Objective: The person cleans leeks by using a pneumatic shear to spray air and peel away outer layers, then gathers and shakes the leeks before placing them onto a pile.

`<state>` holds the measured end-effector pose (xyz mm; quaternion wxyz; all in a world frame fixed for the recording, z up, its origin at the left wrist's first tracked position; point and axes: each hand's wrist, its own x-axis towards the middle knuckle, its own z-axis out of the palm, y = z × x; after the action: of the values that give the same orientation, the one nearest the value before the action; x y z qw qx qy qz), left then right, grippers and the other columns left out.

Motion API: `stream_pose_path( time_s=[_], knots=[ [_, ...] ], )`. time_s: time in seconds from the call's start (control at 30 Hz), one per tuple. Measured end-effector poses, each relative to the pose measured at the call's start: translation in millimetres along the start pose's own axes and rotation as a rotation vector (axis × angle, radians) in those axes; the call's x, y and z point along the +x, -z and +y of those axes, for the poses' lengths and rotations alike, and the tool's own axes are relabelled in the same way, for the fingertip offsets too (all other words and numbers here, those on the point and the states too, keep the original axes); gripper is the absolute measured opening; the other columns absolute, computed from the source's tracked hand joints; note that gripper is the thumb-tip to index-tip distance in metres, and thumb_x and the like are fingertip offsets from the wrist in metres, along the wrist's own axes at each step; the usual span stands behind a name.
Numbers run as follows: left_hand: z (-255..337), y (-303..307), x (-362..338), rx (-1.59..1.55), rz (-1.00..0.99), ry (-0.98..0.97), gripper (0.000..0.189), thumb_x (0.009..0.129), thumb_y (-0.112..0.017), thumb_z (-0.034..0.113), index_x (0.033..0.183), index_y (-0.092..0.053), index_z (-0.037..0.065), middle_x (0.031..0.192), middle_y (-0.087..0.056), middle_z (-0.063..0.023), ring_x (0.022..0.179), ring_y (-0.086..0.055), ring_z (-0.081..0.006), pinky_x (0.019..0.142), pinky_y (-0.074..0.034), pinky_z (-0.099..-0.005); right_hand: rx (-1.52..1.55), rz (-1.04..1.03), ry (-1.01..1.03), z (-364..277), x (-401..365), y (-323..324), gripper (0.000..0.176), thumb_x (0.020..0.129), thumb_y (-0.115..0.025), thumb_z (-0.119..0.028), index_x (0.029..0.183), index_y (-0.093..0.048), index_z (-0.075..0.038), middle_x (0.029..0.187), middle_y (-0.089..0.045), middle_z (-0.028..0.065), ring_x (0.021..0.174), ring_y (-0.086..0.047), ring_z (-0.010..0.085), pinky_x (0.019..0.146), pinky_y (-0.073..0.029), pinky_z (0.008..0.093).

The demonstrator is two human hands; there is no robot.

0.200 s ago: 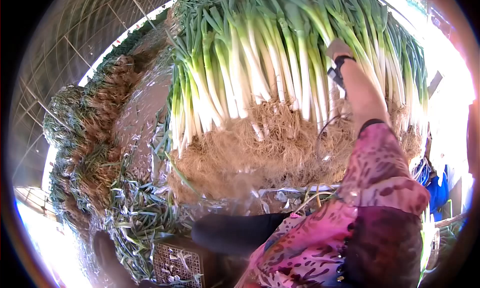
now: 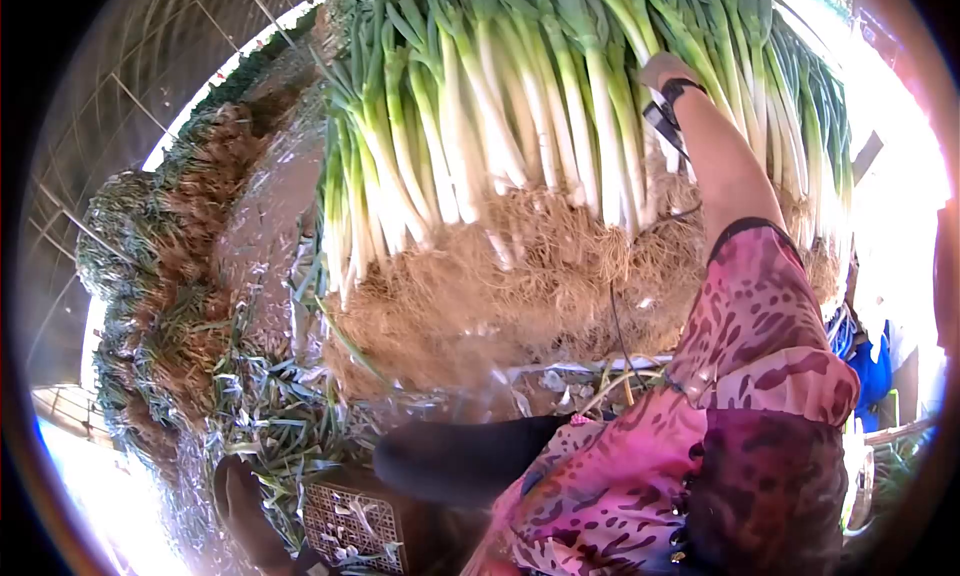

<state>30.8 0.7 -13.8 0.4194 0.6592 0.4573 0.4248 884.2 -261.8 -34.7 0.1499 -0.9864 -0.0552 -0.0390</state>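
A dense row of long green onions (image 2: 600, 106) lies before me, green leaves at the far side, white stems nearer, and bushy brown roots (image 2: 480, 276) toward me. My right hand (image 2: 668, 72), in a greyish glove, reaches over the stems and closes round a green onion stalk, though the fingertips are partly hidden. A black strap and a small black-and-white piece (image 2: 660, 124) sit at that wrist. A thin dark cord (image 2: 617, 326) runs over the roots. My left hand does not show.
Another heap of onions (image 2: 190, 246) stands at the left beside a wet plastic sheet (image 2: 275, 216). Cut leaves (image 2: 270, 416) litter the ground around a plastic crate (image 2: 355, 526). A dark-clad leg (image 2: 460, 461) lies across the front. Some blue material (image 2: 872, 376) is at the right.
The view has shifted slightly, so the onions sit a little farther left and up. My right hand stays at the same stalks. The thin cord now hangs straighter over the roots.
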Motion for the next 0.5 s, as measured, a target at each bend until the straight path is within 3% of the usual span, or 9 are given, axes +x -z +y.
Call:
stream_pose_path(
  time_s=[0.07,0.2,0.23,0.3,0.33,0.37,0.4,0.47,0.5],
  knots=[
    [4,-9,-6,0.144,-0.051,-0.122,0.035,0.104,-0.052,0.021,0.132,-0.056,0.000,0.125,-0.063,-0.0097,0.120,-0.060,-0.0238,0.103,-0.048,-0.0352,-0.075,-0.116,0.109,4,22,-17,0.072,0.092,-0.055,-0.061,0.119,-0.067,0.004,0.124,-0.066,0.0239,0.110,-0.067,0.0366,0.097,-0.050,0.0453],
    [-3,-29,-12,0.083,-0.128,0.013,0.036,0.104,-0.051,0.019,0.134,-0.054,-0.002,0.131,-0.059,-0.0109,0.123,-0.058,-0.0230,0.100,-0.049,-0.0332,-0.020,-0.211,0.343,23,5,27,0.096,0.092,-0.033,-0.079,0.118,-0.064,0.008,0.100,-0.070,0.0212,0.089,-0.070,0.0278,0.086,-0.053,0.0436],
    [-9,-28,-11,0.023,-0.121,0.051,0.037,0.104,-0.051,0.019,0.134,-0.054,-0.001,0.131,-0.059,-0.0110,0.124,-0.057,-0.0230,0.100,-0.049,-0.0331,0.033,-0.053,0.348,30,-14,40,0.087,0.095,-0.039,-0.072,0.118,-0.063,0.009,0.093,-0.068,0.0182,0.085,-0.068,0.0256,0.081,-0.054,0.0423],
    [-17,-23,-9,-0.088,-0.096,0.118,0.037,0.105,-0.049,0.020,0.135,-0.053,-0.001,0.132,-0.059,-0.0112,0.125,-0.057,-0.0229,0.100,-0.049,-0.0329,0.220,-0.027,0.414,53,-28,64,0.077,0.097,-0.047,-0.062,0.121,-0.061,0.009,0.094,-0.069,0.0195,0.086,-0.068,0.0260,0.081,-0.053,0.0408],
    [-34,-14,-7,0.027,-0.149,-0.006,0.039,0.105,-0.049,0.023,0.136,-0.053,0.000,0.130,-0.061,-0.0104,0.125,-0.057,-0.0227,0.101,-0.048,-0.0338,0.174,0.135,0.449,76,-28,65,0.074,0.096,-0.051,-0.060,0.122,-0.060,0.008,0.093,-0.068,0.0195,0.085,-0.068,0.0260,0.082,-0.053,0.0410],
    [-48,-5,-7,-0.034,-0.133,0.047,0.039,0.105,-0.049,0.024,0.137,-0.053,0.001,0.130,-0.061,-0.0103,0.125,-0.057,-0.0227,0.101,-0.047,-0.0339,0.128,0.296,0.483,96,-28,63,0.071,0.095,-0.054,-0.057,0.123,-0.060,0.008,0.092,-0.068,0.0196,0.084,-0.067,0.0260,0.083,-0.053,0.0411],
    [-54,-2,-8,-0.094,-0.119,0.101,0.039,0.105,-0.049,0.025,0.137,-0.053,0.001,0.130,-0.061,-0.0102,0.125,-0.057,-0.0226,0.101,-0.047,-0.0340,-0.110,0.081,0.274,97,-47,77,0.068,0.096,-0.054,-0.056,0.119,-0.062,0.007,0.096,-0.068,0.0203,0.085,-0.067,0.0266,0.086,-0.052,0.0425],
    [-77,10,-10,-0.160,-0.112,0.186,0.041,0.105,-0.050,0.027,0.137,-0.053,0.003,0.130,-0.061,-0.0101,0.124,-0.057,-0.0231,0.101,-0.046,-0.0347,-0.195,0.014,0.247,126,-66,53,0.060,0.097,-0.053,-0.052,0.102,-0.065,0.007,0.098,-0.068,0.0229,0.087,-0.067,0.0277,0.088,-0.052,0.0448],
    [-83,9,-14,-0.151,-0.125,0.201,0.041,0.105,-0.049,0.027,0.137,-0.054,0.003,0.130,-0.061,-0.0102,0.124,-0.057,-0.0229,0.101,-0.046,-0.0345,-0.261,-0.139,0.204,132,-71,48,0.059,0.097,-0.053,-0.051,0.100,-0.065,0.007,0.102,-0.068,0.0251,0.090,-0.068,0.0290,0.089,-0.052,0.0449]
  ],
)
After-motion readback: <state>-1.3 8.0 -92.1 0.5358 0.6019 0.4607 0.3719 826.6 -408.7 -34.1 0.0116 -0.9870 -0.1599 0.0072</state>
